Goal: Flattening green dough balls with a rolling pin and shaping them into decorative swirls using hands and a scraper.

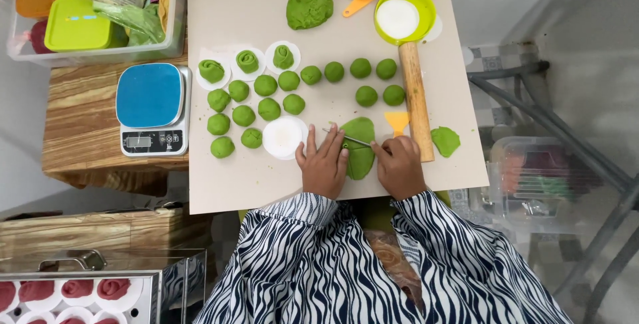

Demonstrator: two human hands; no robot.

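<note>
My left hand (323, 164) lies flat with fingers spread on the left side of a flattened green dough sheet (360, 151) on the beige board (253, 177). My right hand (399, 164) grips a thin metal blade (347, 137) that rests across the sheet. Several green dough balls (266, 107) sit in rows beyond my hands. Three rolled green dough pieces (247, 61) stand on white paper rounds. A stack of white paper rounds (283, 137) lies just left of my left hand.
A wooden rolling pin (417, 101), a yellow scraper (397, 122), a green dough scrap (445, 141), a big dough lump (310, 4) and a green bowl of white powder (403, 16) are on the board. A blue kitchen scale (152, 107) stands at left.
</note>
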